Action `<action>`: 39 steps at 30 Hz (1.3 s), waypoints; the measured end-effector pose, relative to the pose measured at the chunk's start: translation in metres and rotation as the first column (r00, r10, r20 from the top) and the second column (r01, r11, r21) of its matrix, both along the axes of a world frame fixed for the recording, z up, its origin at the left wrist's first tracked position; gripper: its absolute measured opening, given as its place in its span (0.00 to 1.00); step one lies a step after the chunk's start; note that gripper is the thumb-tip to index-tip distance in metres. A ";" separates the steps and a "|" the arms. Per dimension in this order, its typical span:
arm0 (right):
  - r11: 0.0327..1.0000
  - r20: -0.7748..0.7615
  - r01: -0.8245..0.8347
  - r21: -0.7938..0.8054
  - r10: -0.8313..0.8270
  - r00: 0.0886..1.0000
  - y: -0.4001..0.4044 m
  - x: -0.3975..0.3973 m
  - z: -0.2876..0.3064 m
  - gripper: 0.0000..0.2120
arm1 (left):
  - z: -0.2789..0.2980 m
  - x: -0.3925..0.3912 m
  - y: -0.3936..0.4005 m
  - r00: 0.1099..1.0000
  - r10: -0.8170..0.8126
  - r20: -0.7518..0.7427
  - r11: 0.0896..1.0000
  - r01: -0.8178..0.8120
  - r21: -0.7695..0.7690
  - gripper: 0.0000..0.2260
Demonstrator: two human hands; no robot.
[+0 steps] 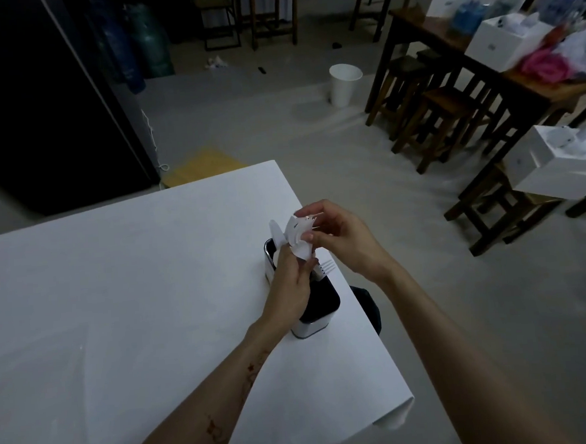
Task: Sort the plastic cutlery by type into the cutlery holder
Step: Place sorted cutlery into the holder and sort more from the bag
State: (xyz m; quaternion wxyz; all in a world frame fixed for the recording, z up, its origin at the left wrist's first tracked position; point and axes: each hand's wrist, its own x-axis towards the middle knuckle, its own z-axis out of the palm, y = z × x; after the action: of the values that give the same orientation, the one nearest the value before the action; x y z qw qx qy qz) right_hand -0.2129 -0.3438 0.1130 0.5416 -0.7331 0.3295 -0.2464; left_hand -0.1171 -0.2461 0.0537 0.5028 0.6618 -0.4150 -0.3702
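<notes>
A cutlery holder (319,318), white outside and dark inside, stands near the right edge of the white table (118,301). A white plastic fork (326,268) sticks out of its middle, and a white utensil (276,235) stands in its far compartment. My left hand (293,283) hovers over the holder and grips the lower end of a white paper or plastic wrapper (299,235). My right hand (333,233) pinches the wrapper's top end just above the holder. What the wrapper contains is hidden.
A white paper cup (345,84) stands on the floor beyond the table. Wooden stools (440,123) and a wooden table with white boxes (500,42) fill the right side. A dark cabinet (37,100) rises at the left. A dark object (367,306) sits below the table's right edge.
</notes>
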 end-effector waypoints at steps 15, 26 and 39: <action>1.000 -0.070 -0.005 -0.027 0.003 0.998 0.013 -0.012 -0.033 0.10 | -0.021 -0.022 0.024 0.908 0.297 0.296 0.939 -0.334 0.084 0.21; 0.859 -0.331 -0.113 -0.499 -0.068 0.941 0.042 -0.018 -0.070 0.19 | -0.047 -0.016 0.025 0.724 0.288 0.627 0.925 -0.381 0.015 0.20; 0.853 -0.289 -0.029 -0.521 -0.144 0.946 0.058 -0.015 -0.072 0.24 | -0.043 0.006 0.044 0.824 0.180 0.538 0.983 -0.176 -0.060 0.11</action>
State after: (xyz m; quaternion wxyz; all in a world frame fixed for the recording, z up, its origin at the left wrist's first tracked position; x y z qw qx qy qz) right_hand -0.2276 -0.2863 0.0408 0.2560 -0.8713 0.3556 -0.2210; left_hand -0.1109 -0.2020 0.0102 0.3999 0.7731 -0.4779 -0.1184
